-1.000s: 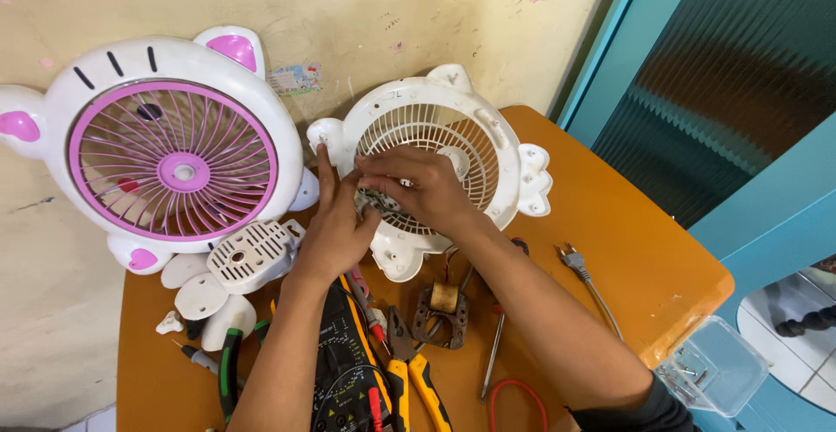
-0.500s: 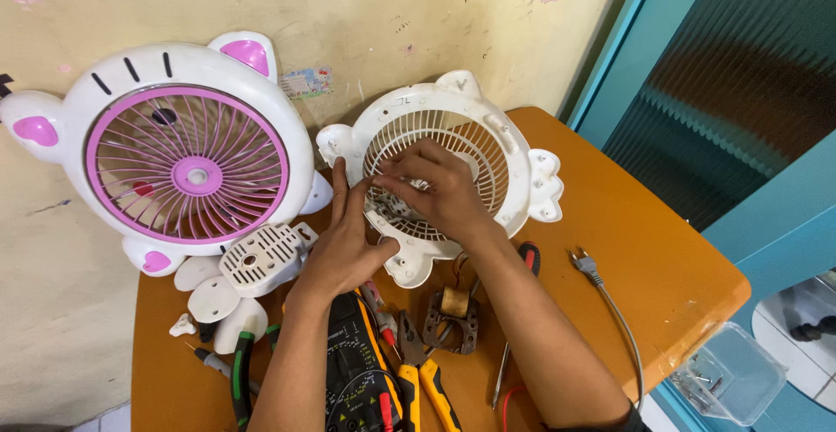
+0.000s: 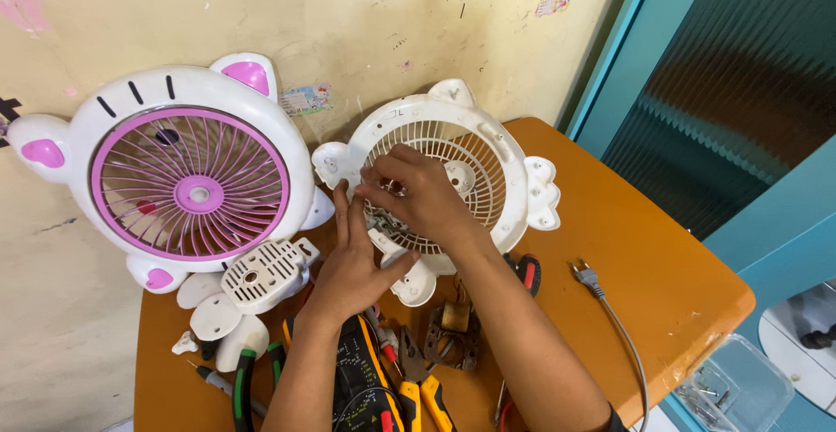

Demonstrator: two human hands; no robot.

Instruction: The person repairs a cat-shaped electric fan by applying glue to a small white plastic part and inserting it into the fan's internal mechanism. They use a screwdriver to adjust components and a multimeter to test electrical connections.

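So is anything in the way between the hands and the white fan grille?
Nothing visible. The right hand rests directly on the white fan grille, and the left hand touches its lower left edge.

Two bare forearms rise from the lower edge of the view and converge at centre. The left hand (image 3: 353,262) lies with its back to the camera, fingers straight and pointing upward, thumb spread to the right. The right hand (image 3: 427,199) is set just above it, wrist bent, its grip curled with fingertips (image 3: 370,190) pinched together toward the left, meeting the left hand's fingertips. What they pinch is hidden.
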